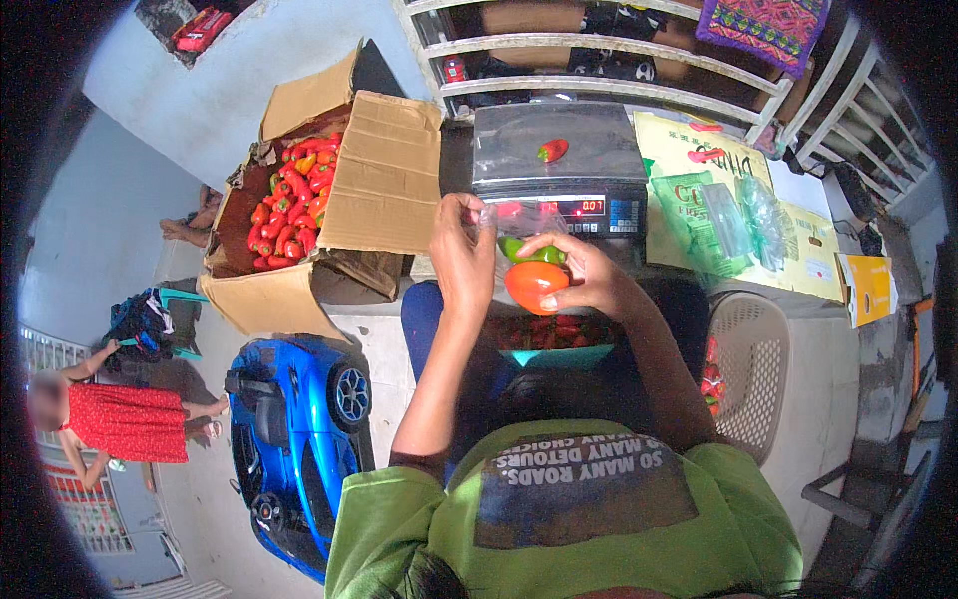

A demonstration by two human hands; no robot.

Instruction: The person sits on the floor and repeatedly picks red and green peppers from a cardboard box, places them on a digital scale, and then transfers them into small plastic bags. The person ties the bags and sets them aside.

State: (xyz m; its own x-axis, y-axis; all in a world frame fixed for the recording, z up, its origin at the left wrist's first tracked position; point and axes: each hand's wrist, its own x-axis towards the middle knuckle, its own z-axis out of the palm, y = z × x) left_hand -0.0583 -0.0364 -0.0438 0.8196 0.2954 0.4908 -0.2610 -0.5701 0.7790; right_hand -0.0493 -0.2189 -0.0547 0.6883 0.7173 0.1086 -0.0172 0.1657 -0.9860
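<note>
My left hand [462, 251] pinches the edge of a clear plastic bag [535, 219] between thumb and fingertips. In my right hand [595, 273] is an orange-red pepper [537, 286], with the thumb against its side. A green pepper [550, 253] lies just above it under my right fingers; whether it is inside the bag, I cannot tell. Behind the hands stands a digital scale [627, 198] with red digits lit. A single red pepper [553, 150] rests on its metal plate [516, 135]. Below my hands, red peppers [557, 329] fill a teal container [554, 358] between my knees.
An open cardboard box [382, 172] of red peppers [288, 213] stands left. Plastic bags [760, 224] lie on flattened cardboard [666, 138] at right, above a plastic basket [752, 359]. A blue toy car [299, 442] sits on the floor at left, near a person in red [127, 423].
</note>
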